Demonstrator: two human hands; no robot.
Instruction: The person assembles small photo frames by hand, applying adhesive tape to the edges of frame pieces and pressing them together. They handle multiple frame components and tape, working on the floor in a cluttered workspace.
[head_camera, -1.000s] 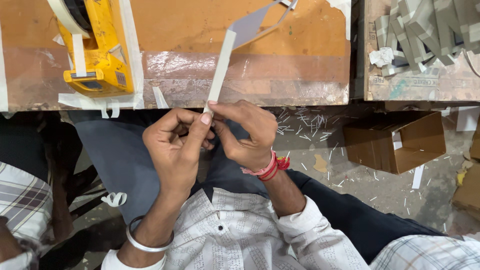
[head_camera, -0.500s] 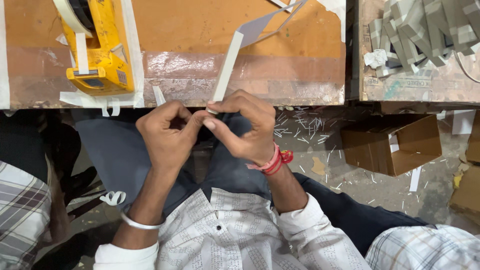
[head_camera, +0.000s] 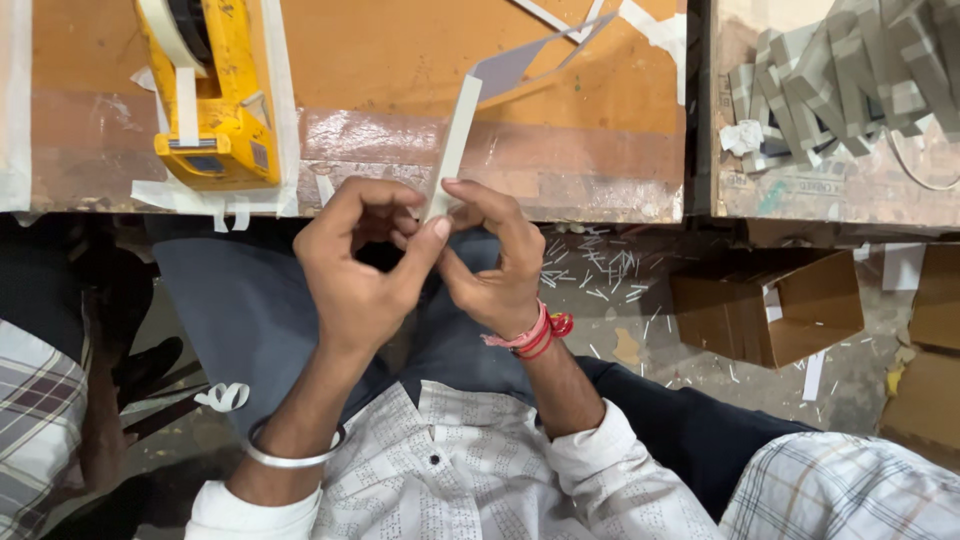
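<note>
Strip (head_camera: 452, 140) of pale card runs from my pinching fingertips at mid-frame up and slightly right over the tabletop (head_camera: 400, 60), its long axis near upright. Both hands are together, left hand (head_camera: 355, 275) and right hand (head_camera: 495, 265) clamped on its lower end. Half a second ago they sat lower and closer.

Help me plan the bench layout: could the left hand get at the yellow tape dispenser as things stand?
Probably yes. The yellow tape dispenser sits on the bench edge just up and left of the left hand, with nothing between. But that hand is pinching the pale strip and would have to release it.
</note>
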